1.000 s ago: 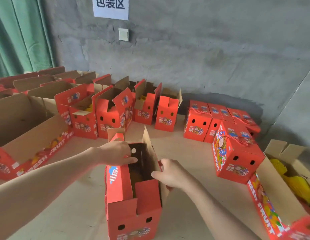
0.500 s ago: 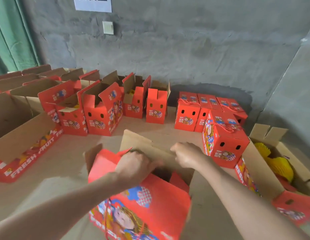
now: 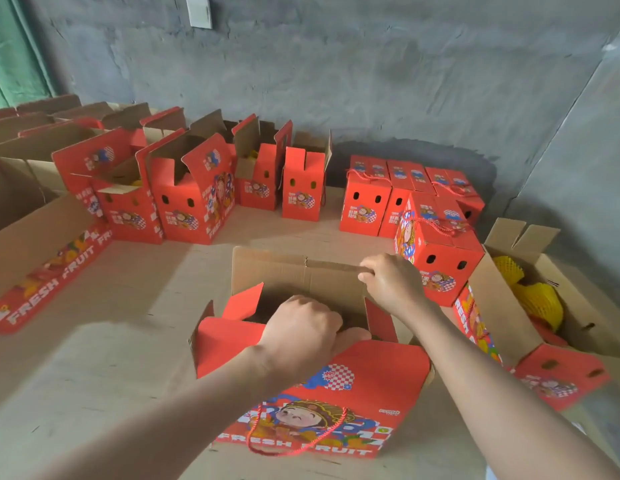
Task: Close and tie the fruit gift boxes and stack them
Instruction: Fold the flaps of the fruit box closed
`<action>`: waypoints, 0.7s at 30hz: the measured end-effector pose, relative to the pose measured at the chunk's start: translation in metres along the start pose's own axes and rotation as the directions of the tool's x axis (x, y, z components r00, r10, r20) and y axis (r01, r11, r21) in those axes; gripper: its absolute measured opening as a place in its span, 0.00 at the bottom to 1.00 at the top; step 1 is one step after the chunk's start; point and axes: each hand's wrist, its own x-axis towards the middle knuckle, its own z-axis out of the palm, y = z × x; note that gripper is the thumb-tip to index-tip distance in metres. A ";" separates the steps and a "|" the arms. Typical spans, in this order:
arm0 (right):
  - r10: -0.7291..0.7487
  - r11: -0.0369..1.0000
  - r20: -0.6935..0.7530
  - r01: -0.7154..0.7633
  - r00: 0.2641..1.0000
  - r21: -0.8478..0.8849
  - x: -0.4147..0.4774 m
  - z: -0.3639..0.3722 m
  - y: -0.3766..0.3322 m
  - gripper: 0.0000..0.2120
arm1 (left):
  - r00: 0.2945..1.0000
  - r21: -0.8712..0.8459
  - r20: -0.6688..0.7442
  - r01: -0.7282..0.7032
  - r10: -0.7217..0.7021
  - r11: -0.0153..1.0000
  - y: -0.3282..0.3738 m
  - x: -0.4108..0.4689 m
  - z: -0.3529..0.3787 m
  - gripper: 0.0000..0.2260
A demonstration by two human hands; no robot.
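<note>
Two hands (image 3: 301,330) (image 3: 391,282), four closed tied boxes (image 3: 365,202), and at least seven open boxes (image 3: 194,209).

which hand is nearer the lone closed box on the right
Right. The right hand, holding the far flap of the open box, is just left of the closed box. The left hand is farther left and nearer the person, on the open box's near edge.

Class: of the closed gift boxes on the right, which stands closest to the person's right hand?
The lone closed box just beyond the right hand, standing in front of the back row and turned at an angle.
</note>
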 end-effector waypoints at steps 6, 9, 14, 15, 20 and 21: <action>-0.118 0.983 -0.410 0.164 0.904 0.079 -0.035 0.000 0.021 0.17 | 0.942 -0.180 0.216 0.298 -0.258 0.937 -0.019 -0.013 -0.010 0.24; -0.094 0.924 -0.065 0.111 0.993 0.367 -0.042 -0.014 0.031 0.12 | 0.921 -0.260 0.170 0.384 -0.350 0.886 -0.058 -0.017 -0.031 0.12; 0.037 0.701 0.107 -0.102 0.994 0.705 -0.053 -0.003 0.047 0.04 | 0.790 -0.415 -0.028 0.549 -0.613 0.726 -0.125 -0.044 -0.035 0.02; 0.119 0.562 0.079 -0.132 0.990 0.816 -0.056 0.000 0.050 0.06 | 0.715 -0.468 0.003 0.619 -0.699 0.631 -0.135 -0.052 -0.028 0.03; 0.213 0.244 0.323 -0.370 0.922 0.896 -0.077 0.024 0.049 0.14 | 0.520 -0.788 0.237 0.597 -0.821 0.150 -0.142 -0.085 0.004 0.07; 0.215 0.265 0.312 -0.363 0.925 0.893 -0.080 0.027 0.049 0.13 | 0.495 -0.808 0.255 0.581 -0.831 0.097 -0.139 -0.086 0.008 0.07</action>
